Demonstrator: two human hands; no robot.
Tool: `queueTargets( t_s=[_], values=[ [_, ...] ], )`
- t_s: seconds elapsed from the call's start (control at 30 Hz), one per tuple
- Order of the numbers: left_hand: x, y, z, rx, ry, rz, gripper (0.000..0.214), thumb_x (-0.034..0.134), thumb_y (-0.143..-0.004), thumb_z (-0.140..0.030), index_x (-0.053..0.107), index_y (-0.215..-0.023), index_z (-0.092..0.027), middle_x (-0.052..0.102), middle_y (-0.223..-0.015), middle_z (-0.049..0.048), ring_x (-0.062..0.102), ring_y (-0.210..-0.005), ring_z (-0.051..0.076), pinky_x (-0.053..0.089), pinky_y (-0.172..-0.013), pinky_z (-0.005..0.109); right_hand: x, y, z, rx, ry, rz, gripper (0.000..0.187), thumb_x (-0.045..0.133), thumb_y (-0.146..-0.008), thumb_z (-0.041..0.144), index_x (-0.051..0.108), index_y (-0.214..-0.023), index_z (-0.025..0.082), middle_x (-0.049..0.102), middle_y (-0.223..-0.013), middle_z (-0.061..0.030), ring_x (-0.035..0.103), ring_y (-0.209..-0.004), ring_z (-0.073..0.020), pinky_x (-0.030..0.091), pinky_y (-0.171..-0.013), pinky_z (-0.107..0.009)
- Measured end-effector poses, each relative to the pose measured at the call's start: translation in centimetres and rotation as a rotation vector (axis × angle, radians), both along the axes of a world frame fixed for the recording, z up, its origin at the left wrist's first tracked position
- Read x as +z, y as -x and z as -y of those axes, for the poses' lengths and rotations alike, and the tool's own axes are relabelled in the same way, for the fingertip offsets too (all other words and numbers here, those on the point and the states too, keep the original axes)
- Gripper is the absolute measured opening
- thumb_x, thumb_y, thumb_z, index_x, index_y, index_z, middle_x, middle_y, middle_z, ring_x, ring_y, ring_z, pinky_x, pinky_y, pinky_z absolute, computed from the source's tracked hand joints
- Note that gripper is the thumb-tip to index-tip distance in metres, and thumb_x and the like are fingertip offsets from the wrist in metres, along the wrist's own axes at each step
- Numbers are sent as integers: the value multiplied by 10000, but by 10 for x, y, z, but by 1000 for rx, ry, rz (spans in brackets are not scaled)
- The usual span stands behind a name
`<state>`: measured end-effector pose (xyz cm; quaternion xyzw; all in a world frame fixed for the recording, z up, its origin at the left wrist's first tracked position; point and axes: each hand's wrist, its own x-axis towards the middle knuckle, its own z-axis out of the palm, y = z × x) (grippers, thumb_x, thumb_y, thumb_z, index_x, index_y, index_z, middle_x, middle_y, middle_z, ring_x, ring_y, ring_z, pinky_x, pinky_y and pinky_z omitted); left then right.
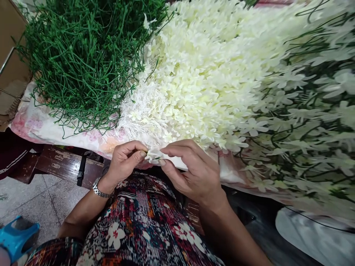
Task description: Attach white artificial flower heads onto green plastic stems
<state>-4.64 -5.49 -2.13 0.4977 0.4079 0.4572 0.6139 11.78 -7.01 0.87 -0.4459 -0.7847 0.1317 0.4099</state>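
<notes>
Green stems (85,59) heap at the table's (55,162) left end. At its near edge the left hand (124,160) and right hand (191,170) pinch one small white flower (153,154) between fingertips, below the white flower pile (210,74).

matt plastic stems (83,55), metal watch (98,189), floral cloth (41,127)

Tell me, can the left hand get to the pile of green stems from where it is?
Probably yes. The left hand pinches a small white flower with the right hand, and the green stems lie just up-left with nothing between.
</notes>
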Motion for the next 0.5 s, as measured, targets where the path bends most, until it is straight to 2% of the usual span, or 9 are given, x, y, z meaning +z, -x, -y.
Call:
queueTargets(
  t_s=[0.13,0.27,0.4,0.5],
  values=[
    [3,-1,2,-6,-92,-83,136,561,-753,-262,590,-709,-136,502,-603,-10,439,-554,76,357,-522,190,-2,4,-1,22,16,3,166,542,-722,119,525,-882,162,561,-762,-40,538,-728,-129,474,-625,-268],
    [7,-3,3,-3,-251,-222,84,523,-775,-191,583,-742,-142,508,-619,-13,457,-565,73,371,-540,189,-8,6,-3,27,54,2,108,524,-722,91,529,-819,137,552,-725,-46,533,-702,-122,467,-617,-257],
    [6,-6,2,41,-417,-353,67,508,-771,-121,570,-757,-139,525,-630,-9,473,-582,73,381,-566,192,-14,7,-6,15,45,-10,117,503,-727,82,517,-821,151,553,-716,-34,538,-695,-117,467,-612,-255],
    [3,-9,1,59,-474,-391,79,495,-770,-103,559,-742,-140,522,-611,-11,471,-570,75,383,-560,199,-18,8,-8,2,48,-20,132,490,-727,79,509,-821,169,551,-713,-20,539,-679,-110,468,-604,-253]
  ],
)
